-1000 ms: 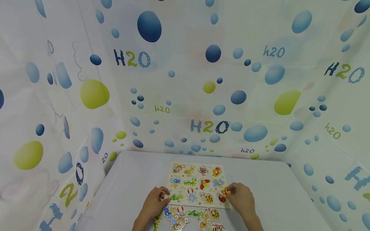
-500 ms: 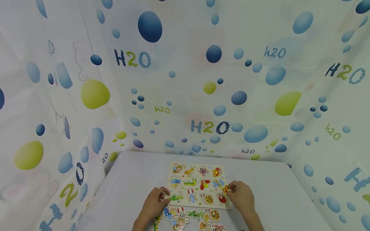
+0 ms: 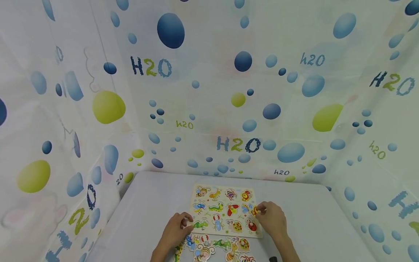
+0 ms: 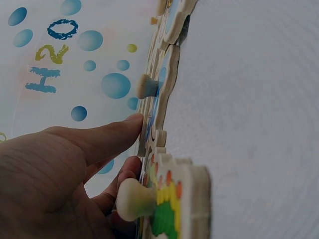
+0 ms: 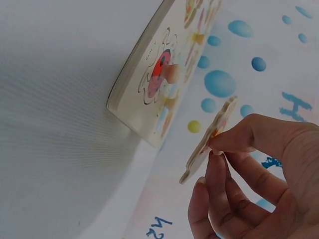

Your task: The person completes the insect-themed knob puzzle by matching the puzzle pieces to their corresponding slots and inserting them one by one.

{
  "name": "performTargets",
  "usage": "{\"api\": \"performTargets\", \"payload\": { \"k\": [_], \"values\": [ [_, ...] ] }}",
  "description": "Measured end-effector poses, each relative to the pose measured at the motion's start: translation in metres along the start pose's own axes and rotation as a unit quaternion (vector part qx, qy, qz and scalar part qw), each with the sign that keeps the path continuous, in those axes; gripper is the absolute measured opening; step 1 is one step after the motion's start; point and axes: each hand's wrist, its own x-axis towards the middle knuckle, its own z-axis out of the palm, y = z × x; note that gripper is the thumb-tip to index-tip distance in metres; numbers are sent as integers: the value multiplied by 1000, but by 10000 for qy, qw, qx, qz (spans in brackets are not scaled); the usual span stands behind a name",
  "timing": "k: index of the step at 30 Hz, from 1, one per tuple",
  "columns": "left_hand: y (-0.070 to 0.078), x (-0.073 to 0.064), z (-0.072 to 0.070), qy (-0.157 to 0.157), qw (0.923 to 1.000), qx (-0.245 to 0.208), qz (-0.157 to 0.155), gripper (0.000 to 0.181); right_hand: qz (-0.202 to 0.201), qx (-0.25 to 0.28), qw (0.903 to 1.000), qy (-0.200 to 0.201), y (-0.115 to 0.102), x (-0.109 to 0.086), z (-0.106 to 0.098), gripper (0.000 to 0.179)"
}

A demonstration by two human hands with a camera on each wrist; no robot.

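Observation:
In the head view, a wooden insect peg puzzle board (image 3: 226, 218) lies on the table. My right hand (image 3: 272, 219) is over its right edge and pinches a red-and-yellow puzzle piece (image 3: 254, 210) by its knob. The right wrist view shows this piece (image 5: 209, 142) tilted and raised off the board, between thumb and fingers. A red ladybug piece (image 5: 162, 72) with a knob sits at the board's near right corner. My left hand (image 3: 176, 228) rests at the board's left edge, fingers loosely bent, thumb and fingertips at the rim.
Several loose knobbed pieces lie in front of the board, among them a green grasshopper (image 3: 222, 243), a bee (image 3: 203, 251) and a caterpillar (image 3: 178, 251). A small dark object (image 3: 273, 259) shows at the bottom edge. Printed curtains (image 3: 209, 91) surround the white table (image 3: 304, 207).
My right hand has moved slightly up and left with the puzzle piece, now overlapping the blue insect's place at the board's right side. The left hand stays at the left edge.

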Motion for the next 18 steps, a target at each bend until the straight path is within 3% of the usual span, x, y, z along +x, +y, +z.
{"api": "performTargets", "payload": {
  "k": [18],
  "values": [
    [2,-1,-2,-33,10000,-76,-30,17,-480,26,9985,254,-5,17,3,12]
  ]
}}
